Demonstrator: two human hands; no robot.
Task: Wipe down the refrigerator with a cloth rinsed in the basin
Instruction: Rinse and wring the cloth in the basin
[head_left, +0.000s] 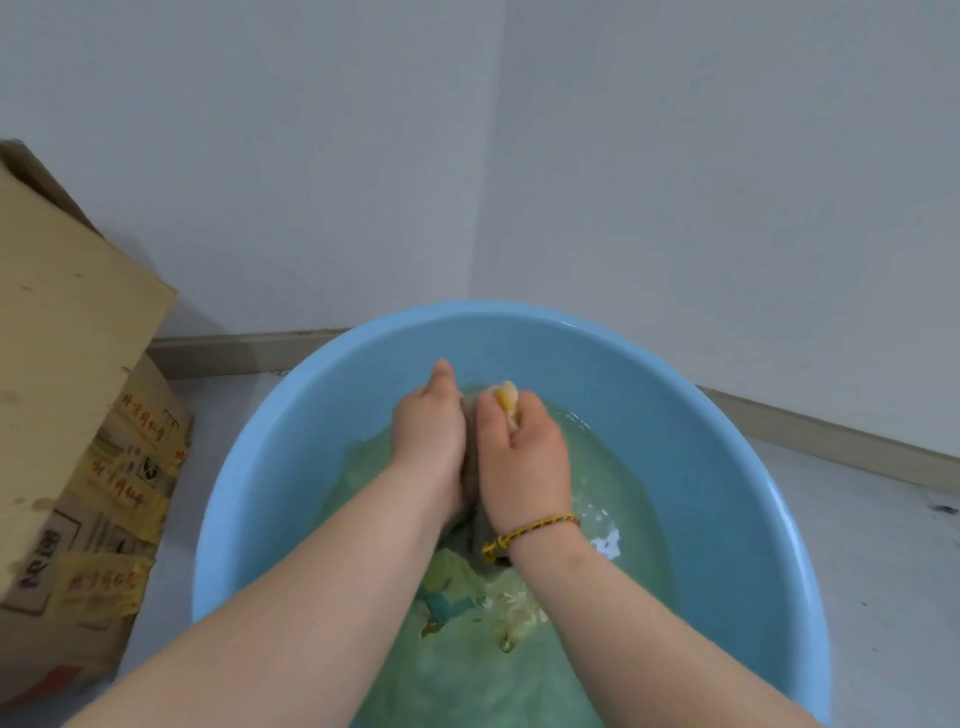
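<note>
A round blue plastic basin (727, 467) stands on the floor in a room corner, part filled with greenish water. My left hand (428, 441) and my right hand (522, 462) press together above the water, both closed on a wet cloth (506, 397) squeezed between them. A yellow tip of the cloth sticks out above my right fingers, and its greyish body hangs down between my wrists into the water. A braided yellow bracelet circles my right wrist. No refrigerator is in view.
A large cardboard box (78, 415) with printed yellow labels stands on the floor at the left, close to the basin. White walls meet in a corner just behind the basin. Grey floor shows to the right.
</note>
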